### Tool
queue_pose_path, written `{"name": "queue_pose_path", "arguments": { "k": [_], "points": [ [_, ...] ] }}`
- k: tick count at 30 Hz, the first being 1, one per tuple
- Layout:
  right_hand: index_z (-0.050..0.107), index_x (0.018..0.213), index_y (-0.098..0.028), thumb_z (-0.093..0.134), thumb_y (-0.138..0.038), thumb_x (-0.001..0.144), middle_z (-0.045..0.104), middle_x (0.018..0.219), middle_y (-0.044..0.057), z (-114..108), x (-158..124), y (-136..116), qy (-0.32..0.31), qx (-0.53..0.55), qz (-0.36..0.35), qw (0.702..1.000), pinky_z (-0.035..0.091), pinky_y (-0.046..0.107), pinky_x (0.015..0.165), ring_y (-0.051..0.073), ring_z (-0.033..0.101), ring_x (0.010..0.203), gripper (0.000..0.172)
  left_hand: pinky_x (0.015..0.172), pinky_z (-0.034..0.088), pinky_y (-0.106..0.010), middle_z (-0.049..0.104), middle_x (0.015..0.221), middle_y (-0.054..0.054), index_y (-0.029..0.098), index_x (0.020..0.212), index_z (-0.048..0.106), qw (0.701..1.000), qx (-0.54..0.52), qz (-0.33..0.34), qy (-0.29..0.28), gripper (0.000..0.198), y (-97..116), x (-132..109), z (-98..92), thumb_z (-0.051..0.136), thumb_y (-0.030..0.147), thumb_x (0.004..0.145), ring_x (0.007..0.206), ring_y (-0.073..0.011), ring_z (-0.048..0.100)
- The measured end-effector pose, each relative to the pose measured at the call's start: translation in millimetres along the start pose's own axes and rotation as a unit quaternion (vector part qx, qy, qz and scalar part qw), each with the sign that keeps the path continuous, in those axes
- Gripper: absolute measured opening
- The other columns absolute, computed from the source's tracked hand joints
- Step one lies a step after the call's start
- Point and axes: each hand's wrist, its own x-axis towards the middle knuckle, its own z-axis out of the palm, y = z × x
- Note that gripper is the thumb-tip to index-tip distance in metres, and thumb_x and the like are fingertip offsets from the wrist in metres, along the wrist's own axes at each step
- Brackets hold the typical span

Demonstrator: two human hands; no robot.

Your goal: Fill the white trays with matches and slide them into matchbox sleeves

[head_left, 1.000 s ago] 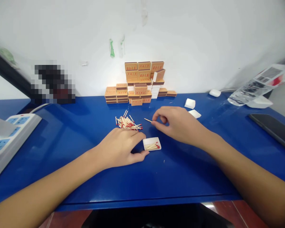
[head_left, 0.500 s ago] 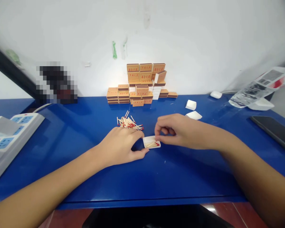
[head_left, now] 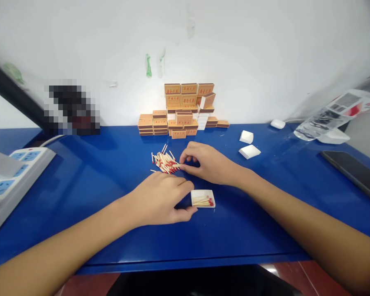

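A small white matchbox tray point(head_left: 203, 198) with a few red-tipped matches in it lies on the blue table point(head_left: 111, 181). My left hand point(head_left: 160, 199) rests beside it, thumb and forefinger closed on the tray's left end. A loose pile of matches point(head_left: 165, 162) lies just beyond. My right hand point(head_left: 205, 163) reaches to the pile's right edge, its fingertips pinched on matches there.
A stack of tan matchboxes point(head_left: 183, 110) stands against the white wall. Two empty white trays point(head_left: 249, 144) lie to the right. A power strip point(head_left: 9, 172) sits at the left edge, a dark phone point(head_left: 354, 172) and a plastic bag point(head_left: 333, 115) at the right.
My right hand carried a match to the tray, then moved left and away to the pile. The tray and my left hand sit slightly nearer to me.
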Motion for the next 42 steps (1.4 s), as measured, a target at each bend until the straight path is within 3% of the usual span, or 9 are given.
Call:
{"name": "queue_pose_path", "arguments": {
  "k": [7,12,16,20,25,31,36,42],
  "points": [
    [0.067,0.087,-0.017,0.066,-0.017,0.090,0.061,0.089,0.004,-6.7,-9.4,5.2,-0.053,-0.028,0.023,0.998,0.041,0.029,0.071,0.016,0.055,0.079,0.002,0.060,0.047,-0.033,0.077,0.086,-0.001,0.019,0.097,0.072,1.000,0.008,-0.009,0.015,0.028,-5.1,0.0,2.0,0.065,0.046,0.093,0.078,-0.0240,0.075],
    [0.067,0.087,-0.019,0.068,-0.021,0.089,0.062,0.087,0.003,-26.1,-21.2,8.4,-0.060,-0.022,0.041,0.997,0.041,0.030,0.070,0.016,0.055,0.078,0.004,0.060,0.047,-0.035,0.078,0.088,-0.002,0.019,0.100,0.073,0.999,0.009,-0.029,0.028,0.028,-7.1,2.1,1.7,0.067,0.045,0.091,0.078,-0.0252,0.075],
    [0.067,0.087,-0.021,0.071,-0.029,0.090,0.064,0.087,0.000,-41.8,-35.7,-0.5,-0.114,0.024,0.039,0.992,0.041,0.029,0.069,0.015,0.056,0.077,0.010,0.061,0.048,-0.035,0.078,0.086,-0.003,0.020,0.103,0.074,0.997,0.009,-0.066,0.032,0.031,-8.3,2.8,1.1,0.067,0.048,0.091,0.074,-0.0251,0.074],
    [0.067,0.088,-0.022,0.070,-0.025,0.090,0.064,0.092,0.000,-38.4,-45.0,-15.0,-0.161,0.017,0.041,0.986,0.040,0.028,0.068,0.014,0.056,0.077,0.005,0.062,0.050,-0.035,0.078,0.085,-0.003,0.020,0.106,0.074,0.997,0.000,-0.077,0.025,0.031,-9.0,4.2,0.2,0.068,0.047,0.090,0.073,-0.0243,0.074],
    [0.067,0.090,-0.021,0.063,-0.028,0.097,0.064,0.091,0.001,-35.5,-43.9,-22.8,-0.121,-0.002,0.017,0.992,0.040,0.029,0.069,0.015,0.056,0.076,0.011,0.065,0.051,-0.035,0.078,0.087,-0.004,0.019,0.099,0.072,0.997,0.002,-0.071,0.016,0.027,-9.1,4.4,-0.1,0.067,0.045,0.090,0.077,-0.0259,0.076],
    [0.069,0.092,-0.021,0.066,-0.024,0.094,0.064,0.083,0.001,-22.7,-29.6,-12.6,0.001,-0.040,0.062,0.997,0.039,0.030,0.068,0.016,0.056,0.074,0.005,0.063,0.050,-0.034,0.077,0.084,-0.002,0.019,0.097,0.072,1.000,-0.008,-0.016,0.013,0.026,-5.4,1.3,-0.7,0.067,0.043,0.091,0.077,-0.0239,0.075],
    [0.069,0.086,-0.019,0.068,-0.023,0.092,0.065,0.087,0.004,-5.6,-17.3,-5.8,-0.022,-0.051,0.096,0.994,0.038,0.030,0.068,0.016,0.056,0.077,0.007,0.061,0.049,-0.033,0.076,0.083,-0.002,0.019,0.095,0.072,1.000,-0.007,0.004,0.005,0.026,-0.7,1.3,-0.8,0.067,0.043,0.092,0.074,-0.0232,0.074],
    [0.068,0.086,-0.021,0.066,-0.028,0.094,0.063,0.081,0.001,-29.3,-29.5,-13.4,-0.052,0.000,0.056,0.997,0.038,0.029,0.066,0.015,0.054,0.071,0.011,0.059,0.048,-0.034,0.078,0.089,-0.006,0.018,0.107,0.072,0.992,0.040,-0.111,0.037,0.032,-5.9,4.4,-1.2,0.063,0.046,0.094,0.075,-0.0264,0.075]
  ]
}}
